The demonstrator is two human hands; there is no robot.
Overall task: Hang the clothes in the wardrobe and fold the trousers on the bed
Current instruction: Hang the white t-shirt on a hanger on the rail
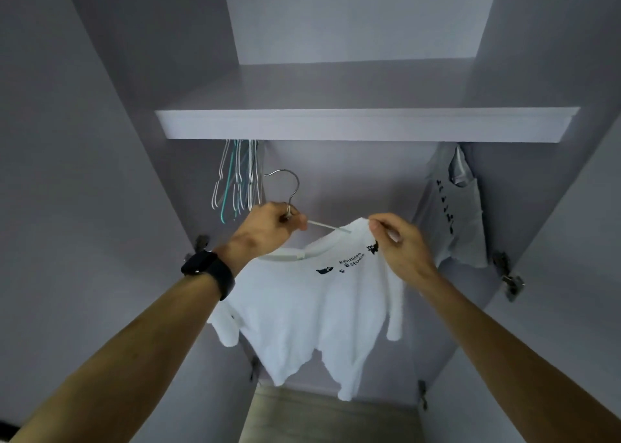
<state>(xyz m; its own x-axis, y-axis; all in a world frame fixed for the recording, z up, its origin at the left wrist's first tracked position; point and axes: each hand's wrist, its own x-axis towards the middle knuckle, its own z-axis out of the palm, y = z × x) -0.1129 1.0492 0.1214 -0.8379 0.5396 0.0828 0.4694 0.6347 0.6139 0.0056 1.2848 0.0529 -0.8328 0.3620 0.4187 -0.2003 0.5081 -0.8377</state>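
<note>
Both forearms reached up into the open wardrobe. A dark watch sat on the left wrist.

**Hands.** The left hand was clenched around the neck of the hanger, just below its metal hook. The right hand pinched the shoulder edge of the white shirt between thumb and fingertips, at the hanger's right end.

**Position and axis.** The white shirt hung from the hanger in mid-air, in the middle of the wardrobe opening and below the shelf. The hanger's long axis ran left to right, with its visible arm sloping down toward the right hand. The hook pointed up with its open side facing left and touched nothing. The shirt's printed front faced the camera, and its hem and sleeves hung free above the wardrobe floor.

**Room and edges.** The front edge of the shelf lay above the hook, with a gap between them. The rail was hidden behind that edge.

**Obstructions.** A bunch of empty hangers hung at the left, just beside the hook. A grey shirt hung at the right wall, near the right hand. Bare back wall showed between these two. Metal hinges stood out from the right side wall.
</note>
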